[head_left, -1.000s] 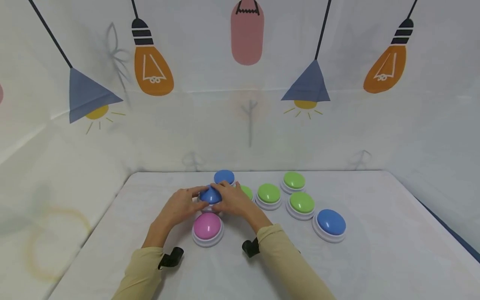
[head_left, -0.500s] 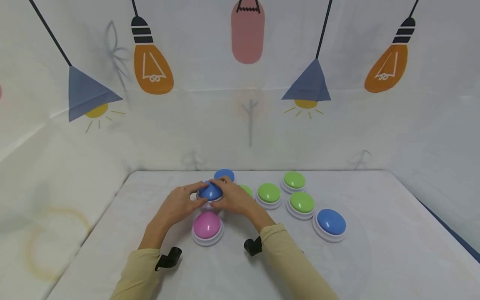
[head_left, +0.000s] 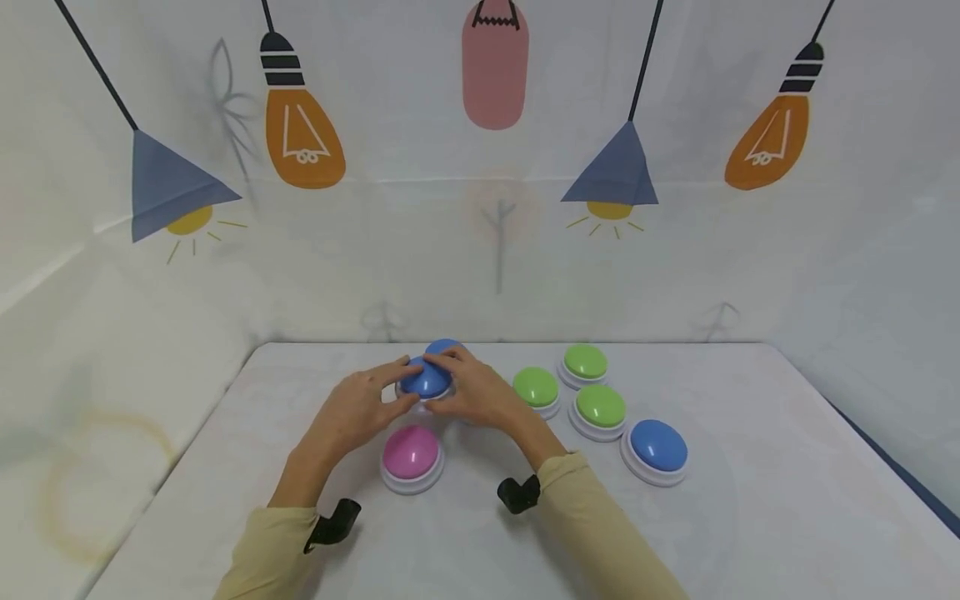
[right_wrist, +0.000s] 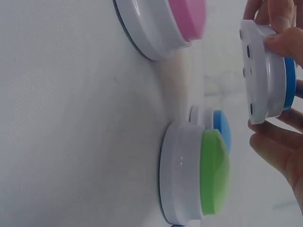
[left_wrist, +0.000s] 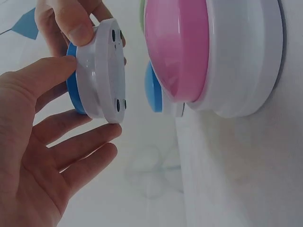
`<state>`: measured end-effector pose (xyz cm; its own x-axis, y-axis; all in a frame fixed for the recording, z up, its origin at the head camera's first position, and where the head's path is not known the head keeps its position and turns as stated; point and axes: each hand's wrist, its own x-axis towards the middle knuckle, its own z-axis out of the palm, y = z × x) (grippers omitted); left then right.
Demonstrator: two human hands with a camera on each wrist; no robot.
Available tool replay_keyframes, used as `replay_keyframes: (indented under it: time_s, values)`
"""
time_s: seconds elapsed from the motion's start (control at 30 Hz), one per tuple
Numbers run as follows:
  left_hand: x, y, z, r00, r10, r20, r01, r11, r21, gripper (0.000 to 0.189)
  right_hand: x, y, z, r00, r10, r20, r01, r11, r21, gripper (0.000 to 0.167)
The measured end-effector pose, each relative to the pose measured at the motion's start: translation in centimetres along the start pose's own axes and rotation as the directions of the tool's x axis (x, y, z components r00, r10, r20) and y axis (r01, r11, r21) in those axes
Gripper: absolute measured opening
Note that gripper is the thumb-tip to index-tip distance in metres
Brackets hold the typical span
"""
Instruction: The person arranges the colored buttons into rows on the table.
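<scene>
Both hands hold one blue push button with a white base. My left hand grips it from the left and my right hand from the right, thumbs toward me. The wrist views show the underside of its white base, raised above the table, with small dark holes. A pink button stands on the table just in front of the hands. Behind the held button is another blue button, partly covered. A green button shows below the right hand in the right wrist view; the head view hides it.
To the right stand three green buttons, one nearer, one at the back and one in front. A blue button sits farthest right. A cloth wall with printed lamps rises behind the white table.
The held blue button has risen a little and shifted slightly right and away from the pink one. Both hands moved with it, and the right hand now covers the green button behind it.
</scene>
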<state>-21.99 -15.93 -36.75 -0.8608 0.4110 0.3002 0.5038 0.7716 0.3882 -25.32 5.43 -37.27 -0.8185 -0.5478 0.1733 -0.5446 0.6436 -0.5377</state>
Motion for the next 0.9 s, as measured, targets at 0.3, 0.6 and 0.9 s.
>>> replay_keyframes:
  time_s: [0.3,0.6,0.9]
  values:
    - [-0.3,1.8,0.1,0.998,0.065,0.007,-0.065,0.997,0.029,0.049,-1.8,0.2,-1.1,1.0,-0.017,-0.004,0.017,0.999,0.039,0.069]
    - [-1.1,3.5,0.5,0.986,0.162,-0.026,-0.159,0.983,0.09,0.05,-3.9,0.4,-2.2,0.999,-0.032,0.003,0.032,0.997,0.067,0.068]
    - [-2.1,4.4,1.7,0.935,0.348,-0.07,-0.327,0.922,0.208,0.058,-6.5,0.9,-2.8,0.998,-0.056,0.005,0.055,0.996,0.07,0.065]
